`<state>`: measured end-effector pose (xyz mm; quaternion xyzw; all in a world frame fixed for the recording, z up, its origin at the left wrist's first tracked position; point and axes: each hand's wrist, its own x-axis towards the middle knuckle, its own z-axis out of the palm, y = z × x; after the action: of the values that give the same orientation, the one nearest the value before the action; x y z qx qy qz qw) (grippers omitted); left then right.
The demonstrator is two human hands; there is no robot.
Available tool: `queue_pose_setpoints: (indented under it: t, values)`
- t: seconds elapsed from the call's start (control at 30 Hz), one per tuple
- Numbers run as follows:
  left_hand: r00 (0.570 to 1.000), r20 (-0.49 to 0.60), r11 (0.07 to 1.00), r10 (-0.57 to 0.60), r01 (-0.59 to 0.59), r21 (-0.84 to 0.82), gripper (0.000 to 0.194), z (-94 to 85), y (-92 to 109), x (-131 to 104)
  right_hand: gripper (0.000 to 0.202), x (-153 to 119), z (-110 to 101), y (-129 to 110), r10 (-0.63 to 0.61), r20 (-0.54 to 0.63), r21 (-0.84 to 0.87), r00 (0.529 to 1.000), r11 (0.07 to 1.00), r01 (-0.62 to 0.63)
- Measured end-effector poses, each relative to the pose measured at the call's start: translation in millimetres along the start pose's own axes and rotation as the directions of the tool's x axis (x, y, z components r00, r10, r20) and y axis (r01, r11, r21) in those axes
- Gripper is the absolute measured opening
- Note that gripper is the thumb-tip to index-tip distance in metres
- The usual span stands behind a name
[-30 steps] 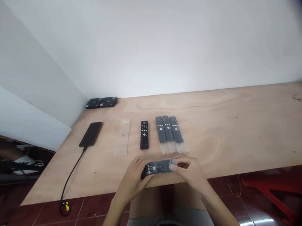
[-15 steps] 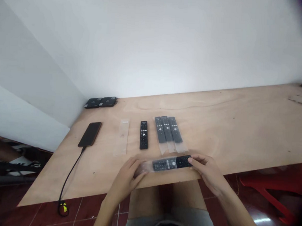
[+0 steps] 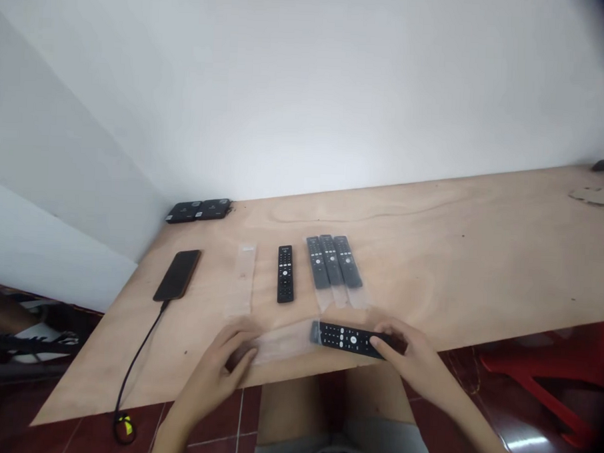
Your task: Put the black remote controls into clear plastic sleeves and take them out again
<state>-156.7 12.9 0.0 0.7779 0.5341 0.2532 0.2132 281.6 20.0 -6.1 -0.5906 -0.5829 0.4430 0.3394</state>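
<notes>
Near the table's front edge, my right hand [image 3: 401, 348] grips the right end of a black remote control [image 3: 352, 339]. Most of that remote is bare, and its left tip still sits inside a clear plastic sleeve [image 3: 284, 342]. The far end of the sleeve is pinched by my left hand [image 3: 231, 357]. Beyond them lies a second bare remote [image 3: 285, 274], upright to my view. To its right, three remotes in plastic sleeves [image 3: 333, 262] lie side by side. A flat, empty sleeve [image 3: 240, 279] rests left of the bare remote.
A dark phone [image 3: 178, 275] lies at the left with a black cable [image 3: 139, 359] hanging over the table edge. Two flat black boxes [image 3: 198, 210] stand by the wall in the back left corner. A red chair [image 3: 540, 377] is at the right, below the wooden table [image 3: 455, 273].
The remote has slid most of the way out of its sleeve. My left hand has moved left with the sleeve, while my right hand keeps hold of the remote's end.
</notes>
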Motion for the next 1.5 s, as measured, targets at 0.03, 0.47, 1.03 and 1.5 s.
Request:
queue_pose_setpoints:
  t: [0.03, 0.47, 1.03, 1.5]
  values:
    - [1.0, -0.002, 1.0, -0.011, 0.011, -0.003, 0.025, -3.4, -4, -2, 0.029, -1, 5, -3, -0.009, 0.008, -0.021, 1.0, 1.0, 0.01]
    - [0.982, -0.092, 0.985, -0.168, 0.163, -0.061, 0.03, -37.3, -41, -39, 0.02, 5, 11, -15, 0.025, 0.111, -0.07, 0.994, 0.997, -0.017]
    - [0.986, -0.096, 0.985, -0.14, 0.128, -0.118, 0.034, -29.8, -39, -37, 0.018, 29, 83, -59, -0.349, 0.071, -0.526, 0.935, 0.783, 0.332]
    - [0.991, -0.076, 0.987, -0.115, 0.105, -0.124, 0.036, -23.7, -40, -38, 0.034, 37, 113, -45, -0.525, 0.207, -0.563, 0.825, 0.626, 0.54]
